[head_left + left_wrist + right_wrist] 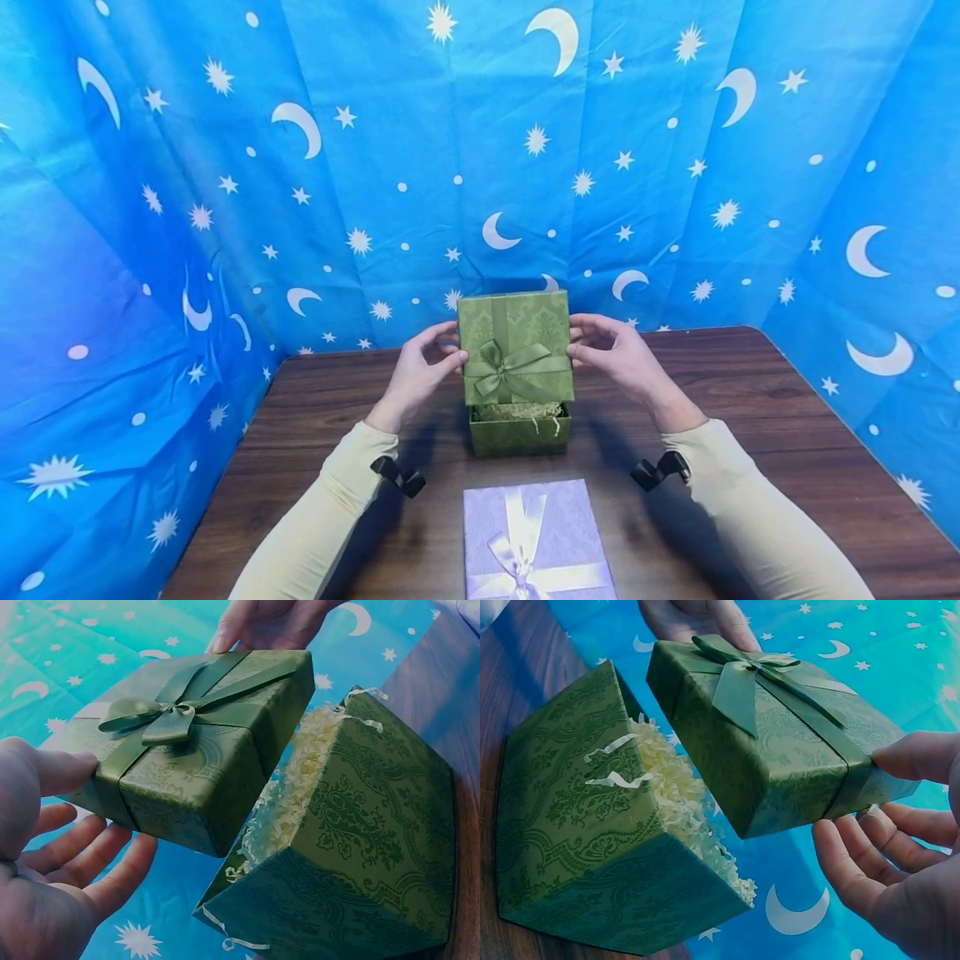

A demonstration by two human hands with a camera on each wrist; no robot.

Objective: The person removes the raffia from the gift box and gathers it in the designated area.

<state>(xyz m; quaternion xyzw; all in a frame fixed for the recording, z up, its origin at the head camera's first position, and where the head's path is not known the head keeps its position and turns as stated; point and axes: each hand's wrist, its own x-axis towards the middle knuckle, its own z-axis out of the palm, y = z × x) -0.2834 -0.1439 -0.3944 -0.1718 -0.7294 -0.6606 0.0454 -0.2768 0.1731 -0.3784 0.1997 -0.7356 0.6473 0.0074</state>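
A green patterned gift box lid with a ribbon bow hangs tilted above its open green box base. My left hand grips the lid's left side, thumb on the ribboned edge and fingers beneath, as the left wrist view shows. On the opposite side my right hand holds the lid the same way, thumb above and fingers below. Pale shredded paper filler fills the base, and a few strands curl over its rim. Whatever lies under the filler is hidden.
A lavender gift box with a shiny bow stands nearer to me on the dark wooden table, cut off by the lower frame edge. Blue cloth with moons and stars hangs around the table's back and sides.
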